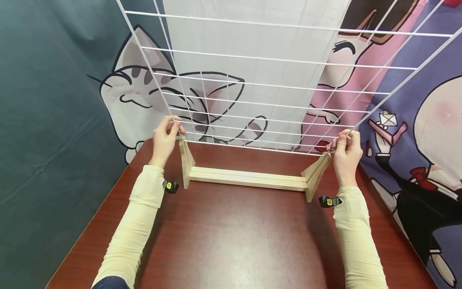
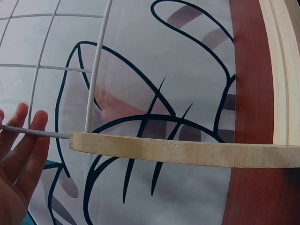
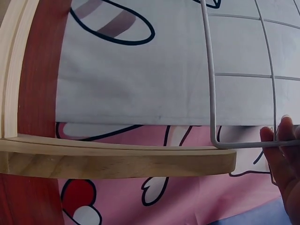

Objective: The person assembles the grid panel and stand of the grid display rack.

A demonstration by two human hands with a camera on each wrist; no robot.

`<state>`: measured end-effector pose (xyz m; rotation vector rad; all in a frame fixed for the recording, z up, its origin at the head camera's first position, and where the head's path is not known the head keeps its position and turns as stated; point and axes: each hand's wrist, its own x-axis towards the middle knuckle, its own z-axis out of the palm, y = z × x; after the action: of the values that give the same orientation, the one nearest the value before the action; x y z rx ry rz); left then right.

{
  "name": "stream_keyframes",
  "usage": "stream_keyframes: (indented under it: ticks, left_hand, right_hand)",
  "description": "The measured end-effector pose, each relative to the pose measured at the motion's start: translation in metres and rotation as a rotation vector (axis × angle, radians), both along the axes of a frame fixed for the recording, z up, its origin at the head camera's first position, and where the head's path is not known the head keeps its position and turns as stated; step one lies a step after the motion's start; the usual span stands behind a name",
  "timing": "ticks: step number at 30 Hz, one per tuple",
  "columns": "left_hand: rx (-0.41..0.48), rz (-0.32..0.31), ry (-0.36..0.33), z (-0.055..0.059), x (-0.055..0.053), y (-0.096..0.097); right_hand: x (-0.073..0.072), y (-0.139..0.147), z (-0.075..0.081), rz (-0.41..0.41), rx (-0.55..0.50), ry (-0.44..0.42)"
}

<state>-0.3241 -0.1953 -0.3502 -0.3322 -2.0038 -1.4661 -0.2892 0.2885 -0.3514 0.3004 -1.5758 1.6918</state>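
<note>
A large white wire grid panel [image 1: 416,69] stands tilted over the back of the table. My left hand [image 1: 165,138] pinches its left side wire near the lower corner, and my right hand [image 1: 348,154] grips the right side wire at about the same height. Below is a pale wooden stand: a grooved crossbar [image 1: 249,179] joins a left side piece [image 1: 186,160] and a right side piece [image 1: 317,174]. In the left wrist view, the panel's lower corner meets the tip of the side piece [image 2: 154,149]. The other corner lies against the side piece's end [image 3: 187,161] in the right wrist view.
The brown table [image 1: 231,241] reaches toward me, its back edge just behind the stand. A printed cloth with cartoon figures [image 1: 216,96] hangs behind, with a plain dark cloth [image 1: 47,120] at left. Small cameras are strapped to both wrists.
</note>
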Motion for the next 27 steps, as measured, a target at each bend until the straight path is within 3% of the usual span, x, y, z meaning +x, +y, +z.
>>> stream_keyframes:
  ticks: [6, 11, 13, 17, 20, 23, 27]
  left_hand:
    - [-0.073, 0.033, -0.015, 0.001, 0.001, 0.002]
    - [-0.042, 0.002, -0.006, 0.002, -0.001, 0.006]
    - [-0.019, -0.028, -0.039, 0.003, 0.001, 0.009]
    - [-0.043, -0.045, -0.124, 0.019, 0.018, 0.019]
    - [-0.065, -0.049, -0.154, 0.031, 0.030, 0.024]
    - [-0.033, -0.073, -0.154, 0.033, 0.030, 0.023]
    - [0.014, -0.091, -0.154, 0.033, 0.027, 0.023]
  right_hand:
    - [0.000, 0.005, -0.007, -0.046, 0.091, -0.077]
    - [0.001, 0.006, -0.012, -0.182, 0.204, -0.132]
    - [0.002, 0.005, -0.013, -0.248, 0.237, -0.153]
    - [0.004, 0.002, -0.016, -0.342, 0.281, -0.191]
    - [0.004, 0.002, -0.018, -0.339, 0.286, -0.212]
    - [0.004, 0.003, -0.019, -0.337, 0.291, -0.225]
    - [0.003, 0.003, -0.019, -0.394, 0.329, -0.261]
